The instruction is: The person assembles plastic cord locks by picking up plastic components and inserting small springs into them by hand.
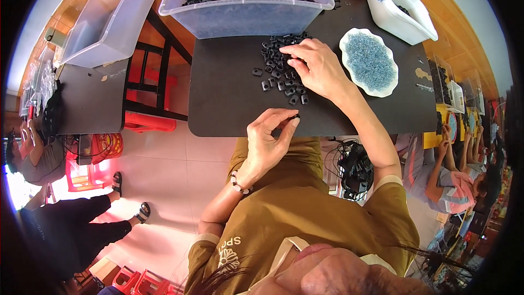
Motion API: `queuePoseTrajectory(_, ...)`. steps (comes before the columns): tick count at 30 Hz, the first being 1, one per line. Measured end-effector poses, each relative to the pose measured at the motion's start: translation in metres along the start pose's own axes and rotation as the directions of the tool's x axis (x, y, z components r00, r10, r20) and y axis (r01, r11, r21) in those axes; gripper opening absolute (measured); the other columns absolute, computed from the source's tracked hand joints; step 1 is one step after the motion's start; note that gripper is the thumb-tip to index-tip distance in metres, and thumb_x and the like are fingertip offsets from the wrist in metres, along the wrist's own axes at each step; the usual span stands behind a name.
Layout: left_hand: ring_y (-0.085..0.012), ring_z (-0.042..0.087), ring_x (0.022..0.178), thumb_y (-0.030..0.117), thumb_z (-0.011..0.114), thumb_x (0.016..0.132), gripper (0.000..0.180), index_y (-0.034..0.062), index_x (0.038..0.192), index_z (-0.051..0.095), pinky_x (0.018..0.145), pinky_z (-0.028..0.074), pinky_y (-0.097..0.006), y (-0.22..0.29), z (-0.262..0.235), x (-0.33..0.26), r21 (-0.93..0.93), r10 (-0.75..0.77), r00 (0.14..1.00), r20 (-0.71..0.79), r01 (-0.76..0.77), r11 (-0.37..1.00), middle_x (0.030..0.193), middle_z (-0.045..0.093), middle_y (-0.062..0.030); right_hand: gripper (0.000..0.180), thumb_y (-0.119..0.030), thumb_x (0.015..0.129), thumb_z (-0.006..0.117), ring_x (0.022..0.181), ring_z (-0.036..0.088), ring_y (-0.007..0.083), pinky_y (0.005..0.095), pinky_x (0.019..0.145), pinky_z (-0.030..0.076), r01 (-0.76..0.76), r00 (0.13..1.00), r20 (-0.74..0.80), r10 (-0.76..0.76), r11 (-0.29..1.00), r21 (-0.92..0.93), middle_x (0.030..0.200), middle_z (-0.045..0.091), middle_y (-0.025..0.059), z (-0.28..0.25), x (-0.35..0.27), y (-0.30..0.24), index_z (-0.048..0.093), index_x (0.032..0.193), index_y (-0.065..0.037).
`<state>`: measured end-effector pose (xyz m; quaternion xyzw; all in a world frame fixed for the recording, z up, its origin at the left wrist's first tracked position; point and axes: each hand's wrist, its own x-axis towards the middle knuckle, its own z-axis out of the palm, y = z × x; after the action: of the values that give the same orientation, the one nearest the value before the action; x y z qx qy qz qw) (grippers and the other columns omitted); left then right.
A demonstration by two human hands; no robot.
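My left hand (271,135) is just off the table's near edge, thumb and forefinger pinched on a small black plastic part (297,116), most of which the fingers hide. Over the loose pile of black plastic parts (281,83) hovers my right hand (319,69). Its forefinger and thumb point left with a gap between them, and nothing shows in that gap. To the right of this hand lies a pale, scallop-edged dish (391,88) full of tiny bluish, glassy-looking pieces (371,63).
At the back of the dark table (229,87) stands a clear tub (245,19) heaped with black parts. A white bin (417,30) is at back right. Another clear bin (103,27) rests on the left table. Other people work at both sides.
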<state>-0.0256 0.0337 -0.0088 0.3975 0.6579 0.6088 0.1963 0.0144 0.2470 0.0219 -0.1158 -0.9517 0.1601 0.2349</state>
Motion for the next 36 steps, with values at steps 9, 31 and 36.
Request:
queuePoseTrajectory(9, -0.0073, 0.065, 0.074, 0.002, 0.073, 0.091, 0.016, 0.0008, 0.107, 0.076, 0.066, 0.053, -0.021, -0.001, 0.0, -0.001, -0.01, -0.011, 1.0, 0.004, 0.012, 1.0, 0.1, 0.072, -0.0081, 0.018, -0.009, 0.087, 0.072, 0.088, 0.064, 0.03, 0.0417, 0.082, 0.052, 0.024, 1.0, -0.004, -0.025, 0.998, -0.063, 0.092, 0.068, 0.0089, 0.006, 0.002, 0.0, 0.073, 0.104, -0.009)
queuePoseTrajectory(31, -0.0102, 0.066, 0.087, 0.002, 0.072, 0.094, 0.015, -0.0015, 0.108, 0.074, 0.076, 0.055, -0.023, 0.003, -0.003, -0.01, -0.219, -0.107, 0.993, -0.051, 0.093, 0.971, 0.104, 0.07, -0.0084, 0.018, -0.02, 0.084, 0.069, 0.091, 0.073, 0.0309, 0.0405, 0.084, 0.056, -0.517, 0.853, -0.049, 0.52, 0.83, -0.208, 0.095, 0.077, 0.0112, -0.083, 0.083, 0.222, 0.079, 0.097, -0.011)
queuePoseTrajectory(36, -0.0113, 0.07, 0.084, 0.002, 0.07, 0.095, 0.014, -0.0014, 0.108, 0.073, 0.074, 0.057, -0.022, -0.001, 0.0, -0.011, -0.26, -0.107, 0.992, -0.068, 0.086, 0.962, 0.104, 0.069, -0.0067, 0.023, -0.025, 0.087, 0.072, 0.093, 0.073, 0.0311, 0.0394, 0.085, 0.056, -0.487, 0.872, -0.108, 0.478, 0.87, -0.082, 0.097, 0.077, 0.014, -0.072, 0.086, 0.22, 0.078, 0.1, -0.008)
